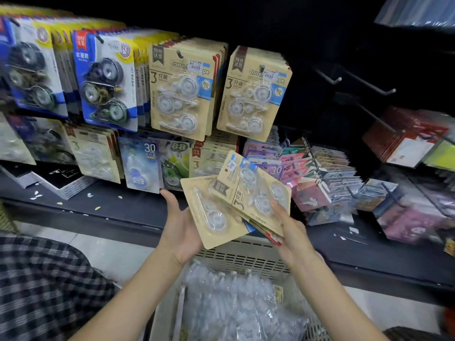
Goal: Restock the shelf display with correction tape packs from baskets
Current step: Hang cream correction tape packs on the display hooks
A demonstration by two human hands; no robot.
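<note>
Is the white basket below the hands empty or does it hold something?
Not empty: the basket holds a heap of clear plastic packets.

Small spiral notebooks [327, 178] in pink and pastel covers are stacked at three o'clock on the dark shelf. Red-backed card packs [403, 136] are hung further right, and a plaid garment [41, 286] is seen at eight o'clock.
</note>
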